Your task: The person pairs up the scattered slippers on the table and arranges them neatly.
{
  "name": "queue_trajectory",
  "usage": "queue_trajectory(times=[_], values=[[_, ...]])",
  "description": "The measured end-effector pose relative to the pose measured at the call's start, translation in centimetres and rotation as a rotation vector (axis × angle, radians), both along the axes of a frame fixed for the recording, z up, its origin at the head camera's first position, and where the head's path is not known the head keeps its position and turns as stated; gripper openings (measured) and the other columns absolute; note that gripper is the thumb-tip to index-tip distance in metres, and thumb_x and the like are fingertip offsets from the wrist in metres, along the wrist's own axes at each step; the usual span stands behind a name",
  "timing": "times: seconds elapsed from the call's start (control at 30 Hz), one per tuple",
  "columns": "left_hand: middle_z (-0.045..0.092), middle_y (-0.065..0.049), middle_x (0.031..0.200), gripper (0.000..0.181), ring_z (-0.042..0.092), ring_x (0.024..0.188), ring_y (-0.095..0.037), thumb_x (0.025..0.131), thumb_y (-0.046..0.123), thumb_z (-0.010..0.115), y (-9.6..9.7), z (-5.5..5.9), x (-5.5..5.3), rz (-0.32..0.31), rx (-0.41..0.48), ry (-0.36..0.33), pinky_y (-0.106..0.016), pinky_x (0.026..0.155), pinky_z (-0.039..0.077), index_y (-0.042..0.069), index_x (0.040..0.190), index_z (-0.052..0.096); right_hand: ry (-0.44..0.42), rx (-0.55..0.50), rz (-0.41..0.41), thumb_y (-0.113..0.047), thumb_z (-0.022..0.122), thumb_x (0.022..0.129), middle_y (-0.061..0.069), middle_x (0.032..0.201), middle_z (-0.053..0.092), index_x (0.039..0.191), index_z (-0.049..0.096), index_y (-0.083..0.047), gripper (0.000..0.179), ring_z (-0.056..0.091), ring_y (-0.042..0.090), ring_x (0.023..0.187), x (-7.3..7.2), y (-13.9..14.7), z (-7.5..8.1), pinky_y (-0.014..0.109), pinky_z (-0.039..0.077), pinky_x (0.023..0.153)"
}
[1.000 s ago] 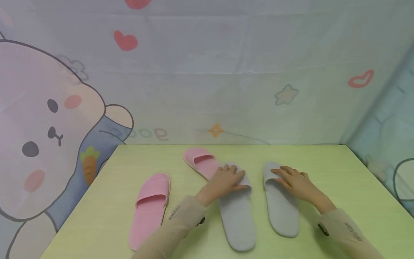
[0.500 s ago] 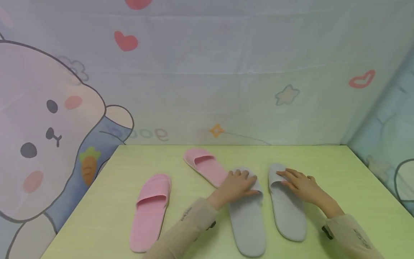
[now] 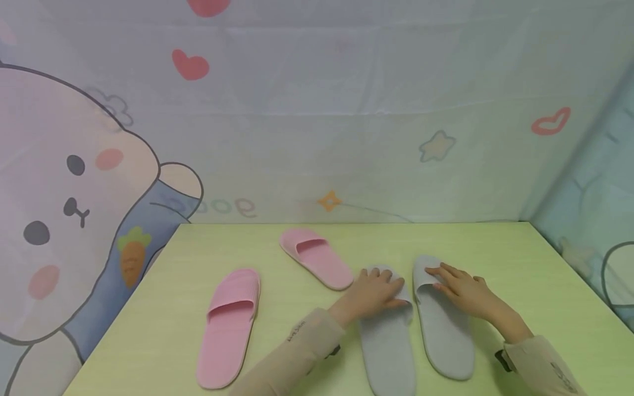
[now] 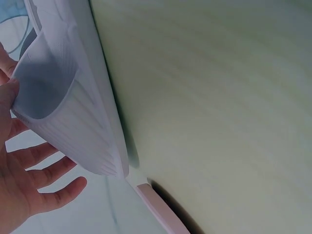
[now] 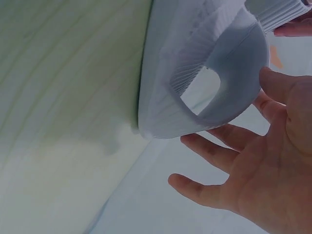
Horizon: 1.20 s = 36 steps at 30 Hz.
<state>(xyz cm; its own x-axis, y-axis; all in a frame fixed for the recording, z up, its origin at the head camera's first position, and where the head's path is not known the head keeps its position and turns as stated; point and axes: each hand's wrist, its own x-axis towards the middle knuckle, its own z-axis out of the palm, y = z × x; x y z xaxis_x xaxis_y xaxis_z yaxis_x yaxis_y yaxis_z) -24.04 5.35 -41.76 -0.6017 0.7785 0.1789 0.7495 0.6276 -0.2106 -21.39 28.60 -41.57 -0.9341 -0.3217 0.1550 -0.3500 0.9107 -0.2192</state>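
My left hand point(image 3: 373, 292) rests on the toe strap of a grey slipper point(image 3: 388, 352), its thumb at the strap's edge. In the left wrist view its fingers point(image 4: 53, 173) are spread along the outside of the strap, which keeps its rounded shape. My right hand point(image 3: 464, 290) lies on the strap of the matching grey slipper point(image 3: 448, 341) just to the right. The right wrist view has that thumb touching the strap rim, fingers point(image 5: 212, 152) spread against the toe. Both grey slippers lie sole down, side by side, toes away from me.
One pink slipper point(image 3: 228, 335) lies at the left of the pale green table point(image 3: 148, 330). A second pink slipper point(image 3: 317, 258) lies slanted farther back, its heel close to my left hand. A printed cloth point(image 3: 307, 110) hangs behind the table.
Both hands and the grey slippers have slid toward me and to the right. The left grey slipper no longer overlaps the slanted pink one, whose heel now shows. The pink slippers have stayed put.
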Motion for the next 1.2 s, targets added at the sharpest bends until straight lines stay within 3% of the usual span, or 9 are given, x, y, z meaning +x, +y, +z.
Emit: queue_trajectory(times=[0.27, 0.5, 0.77, 1.07, 1.2], values=[[0.061, 0.001, 0.103, 0.047, 0.058, 0.088, -0.018, 0.088, 0.056, 0.034, 0.4, 0.1, 0.4, 0.002, 0.006, 0.015, -0.034, 0.073, 0.046, 0.023, 0.117, 0.050, -0.031, 0.004, 0.000, -0.032, 0.045, 0.092, 0.028, 0.131, 0.041, 0.129, 0.044, -0.014, 0.040, 0.047, 0.047, 0.110, 0.8, -0.5, 0.5, 0.061, 0.037, 0.072], [0.056, -0.002, 0.120, 0.051, 0.056, 0.103, -0.022, 0.087, 0.057, 0.037, -0.2, 1.1, 1.4, 0.039, -0.001, 0.066, -0.038, 0.079, 0.046, 0.023, 0.124, 0.047, -0.007, 0.055, 0.024, -0.033, 0.051, 0.089, 0.027, 0.133, 0.040, 0.131, 0.040, -0.017, 0.045, 0.046, 0.047, 0.111, 2.3, -0.8, 0.7, 0.065, 0.036, 0.075], [0.054, 0.001, 0.121, 0.038, 0.055, 0.102, -0.019, 0.088, 0.049, 0.043, -2.0, 1.8, 3.4, -0.068, -0.009, 0.227, -0.034, 0.078, 0.046, 0.027, 0.117, 0.051, 0.068, 0.123, 0.030, -0.032, 0.059, 0.084, 0.023, 0.132, 0.042, 0.130, 0.039, -0.022, 0.052, 0.050, 0.045, 0.108, 4.6, -0.6, 0.6, 0.065, 0.037, 0.075], [0.054, 0.004, 0.116, 0.040, 0.052, 0.097, -0.016, 0.085, 0.054, 0.045, -3.9, 1.6, 6.5, -0.182, -0.018, 0.306, -0.030, 0.073, 0.041, 0.029, 0.115, 0.054, 0.118, 0.135, 0.043, -0.031, 0.066, 0.078, 0.021, 0.131, 0.042, 0.127, 0.042, -0.021, 0.055, 0.054, 0.038, 0.106, 6.8, -0.4, 0.3, 0.061, 0.041, 0.072], [0.055, 0.006, 0.111, 0.042, 0.052, 0.091, -0.014, 0.083, 0.057, 0.045, -4.1, 1.1, 7.9, -0.203, -0.071, 0.293, -0.027, 0.069, 0.039, 0.031, 0.114, 0.054, 0.094, 0.106, 0.064, -0.034, 0.066, 0.077, 0.020, 0.131, 0.044, 0.126, 0.044, -0.021, 0.056, 0.056, 0.035, 0.103, 7.7, -0.4, -0.3, 0.057, 0.042, 0.070]])
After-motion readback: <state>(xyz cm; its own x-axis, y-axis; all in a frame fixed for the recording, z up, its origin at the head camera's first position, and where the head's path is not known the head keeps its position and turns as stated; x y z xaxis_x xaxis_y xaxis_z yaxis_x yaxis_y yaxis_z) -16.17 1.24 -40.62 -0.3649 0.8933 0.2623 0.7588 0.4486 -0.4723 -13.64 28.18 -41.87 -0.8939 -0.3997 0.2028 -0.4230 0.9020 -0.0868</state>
